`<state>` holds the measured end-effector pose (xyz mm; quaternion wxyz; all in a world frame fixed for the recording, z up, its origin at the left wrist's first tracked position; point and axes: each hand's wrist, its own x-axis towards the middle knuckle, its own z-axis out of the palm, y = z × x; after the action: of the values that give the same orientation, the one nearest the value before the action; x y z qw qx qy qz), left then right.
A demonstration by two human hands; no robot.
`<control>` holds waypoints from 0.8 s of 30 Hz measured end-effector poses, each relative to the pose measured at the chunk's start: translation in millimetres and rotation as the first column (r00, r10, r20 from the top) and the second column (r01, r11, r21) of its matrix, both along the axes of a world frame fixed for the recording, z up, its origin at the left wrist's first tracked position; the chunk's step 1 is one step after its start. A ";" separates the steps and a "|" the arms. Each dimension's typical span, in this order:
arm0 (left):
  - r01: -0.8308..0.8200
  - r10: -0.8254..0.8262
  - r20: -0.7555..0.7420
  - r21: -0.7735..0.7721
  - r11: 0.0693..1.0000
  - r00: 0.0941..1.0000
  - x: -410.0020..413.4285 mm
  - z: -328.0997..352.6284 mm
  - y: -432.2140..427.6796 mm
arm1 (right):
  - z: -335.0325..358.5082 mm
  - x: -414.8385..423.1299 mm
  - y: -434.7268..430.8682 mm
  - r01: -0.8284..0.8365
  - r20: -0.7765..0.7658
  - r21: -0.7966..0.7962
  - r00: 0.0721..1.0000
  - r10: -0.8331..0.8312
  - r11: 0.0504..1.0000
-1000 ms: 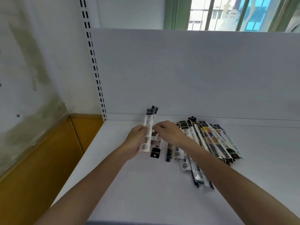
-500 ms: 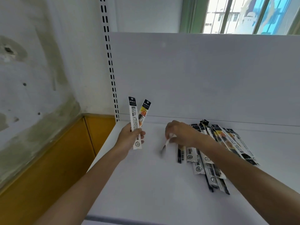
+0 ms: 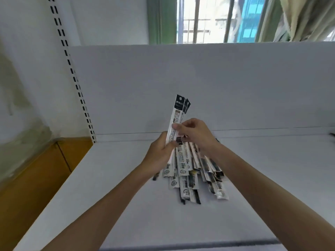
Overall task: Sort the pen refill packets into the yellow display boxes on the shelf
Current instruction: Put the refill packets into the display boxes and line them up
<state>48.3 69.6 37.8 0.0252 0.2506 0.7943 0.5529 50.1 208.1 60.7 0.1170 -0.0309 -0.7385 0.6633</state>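
Refill packets [image 3: 176,113] held upright
Left grip [image 3: 159,153] curls round them; right grip [image 3: 196,133] pinches them, above the pile [image 3: 188,178] on the shelf [image 3: 126,196]

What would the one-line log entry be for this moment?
left hand: grips held refill packets, upright | right hand: pinches same | packet pile: on shelf | yellow display boxes: unseen

A window [image 3: 208,20] with bars is at 1 o'clock, its green frame [image 3: 161,20] at 12 o'clock. A pale curtain [image 3: 304,19] hangs at 2 o'clock. A white post with black slots [image 3: 72,69] runs down at 10 o'clock. A stained wall [image 3: 21,78] is at 9 o'clock, a brown wooden panel [image 3: 36,178] at 8 o'clock.
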 end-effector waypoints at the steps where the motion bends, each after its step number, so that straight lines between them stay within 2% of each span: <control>1: 0.034 -0.034 0.020 0.028 0.999 0.999 5.3 0.3 15.5 | -0.5 9.1 17.6 0.009 0.041 0.019 0.999 -0.009 1.000; 5: 0.267 -0.288 0.147 0.151 0.952 0.946 39.0 4.2 95.2 | -0.2 64.2 86.1 -0.106 0.065 -0.056 0.992 0.110 0.993; 8: 0.376 -0.421 0.285 0.200 0.905 0.861 75.1 5.6 161.2 | -0.1 111.0 143.4 0.025 0.024 -0.012 0.999 -0.025 1.000; 12: 0.465 -0.460 0.393 0.087 0.881 0.797 119.6 -2.2 244.9 | -6.2 171.6 221.6 0.238 0.019 -0.005 0.971 -0.238 0.971; 16: 0.570 -0.517 0.321 -0.091 0.817 0.793 160.5 -19.3 323.5 | -10.4 235.0 292.2 0.423 -0.039 -0.140 0.901 -0.432 0.895; 19: 0.604 -0.560 0.281 -0.096 0.792 0.779 186.9 -26.9 369.6 | -11.1 282.1 345.1 0.574 -0.030 -0.199 0.807 -0.590 0.794; 22: 0.621 -0.584 0.274 -0.067 0.781 0.764 205.4 -31.9 401.8 | -21.2 316.0 388.1 0.648 0.016 -0.109 0.759 -0.651 0.753; 24: 0.620 -0.586 0.232 -0.110 0.777 0.776 210.4 -37.0 420.4 | -29.7 327.7 411.1 0.652 0.032 0.001 0.758 -0.651 0.758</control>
<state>258.7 490.0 0.9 0.2974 0.4370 0.7122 0.4619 377.8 619.1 30.9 0.3288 -0.2963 -0.6800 0.5846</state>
